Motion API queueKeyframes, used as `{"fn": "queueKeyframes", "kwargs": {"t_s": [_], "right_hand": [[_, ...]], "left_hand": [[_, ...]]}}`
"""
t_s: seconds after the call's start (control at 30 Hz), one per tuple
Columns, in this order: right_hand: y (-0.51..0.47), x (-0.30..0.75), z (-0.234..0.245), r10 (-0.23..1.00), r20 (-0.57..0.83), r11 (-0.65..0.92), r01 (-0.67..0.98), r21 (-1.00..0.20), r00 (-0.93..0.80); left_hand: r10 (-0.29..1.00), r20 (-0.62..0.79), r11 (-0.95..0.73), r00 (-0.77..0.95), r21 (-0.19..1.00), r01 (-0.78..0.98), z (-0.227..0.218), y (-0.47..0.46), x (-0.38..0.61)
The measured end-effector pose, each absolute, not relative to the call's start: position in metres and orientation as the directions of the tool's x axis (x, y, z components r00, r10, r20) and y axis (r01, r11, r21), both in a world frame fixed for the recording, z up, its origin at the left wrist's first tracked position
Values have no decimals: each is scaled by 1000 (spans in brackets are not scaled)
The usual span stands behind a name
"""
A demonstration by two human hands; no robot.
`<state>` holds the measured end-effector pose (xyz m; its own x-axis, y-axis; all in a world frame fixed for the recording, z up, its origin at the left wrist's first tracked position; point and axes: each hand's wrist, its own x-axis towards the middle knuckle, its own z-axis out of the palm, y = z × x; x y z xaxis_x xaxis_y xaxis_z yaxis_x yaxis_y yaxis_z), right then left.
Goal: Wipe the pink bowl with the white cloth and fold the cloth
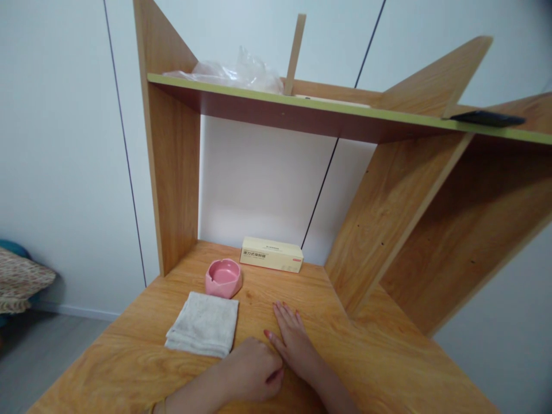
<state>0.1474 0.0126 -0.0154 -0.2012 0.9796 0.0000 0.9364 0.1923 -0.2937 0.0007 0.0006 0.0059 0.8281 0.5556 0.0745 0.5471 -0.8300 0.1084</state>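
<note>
My right hand point(292, 339) lies flat on the wooden desk point(129, 368), fingers stretched out and together, holding nothing. My left hand point(252, 371) rests just left of it, curled into a loose fist beside the right thumb, and nothing shows in it. A folded grey-white cloth point(203, 324) lies just left of my left hand. Behind the cloth stands a pink ceramic ashtray point(223, 278). A long cream box with printed lettering point(271, 254) lies at the back of the desk by the wall.
A shelf with a green edge point(345, 112) spans above the desk, carrying a crumpled clear plastic bag point(233, 72) and a dark flat object point(487, 118). Wooden side panels point(172, 172) flank the desk. Patterned fabric point(19, 279) lies at the far left.
</note>
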Motion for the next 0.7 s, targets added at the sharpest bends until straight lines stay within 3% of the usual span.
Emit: {"fn": "queueKeyframes", "kwargs": {"t_s": [0.7], "right_hand": [[13, 148, -15, 978, -5, 197, 937, -289, -207]], "left_hand": [[561, 80, -827, 824, 93, 554, 7, -1, 1]]}}
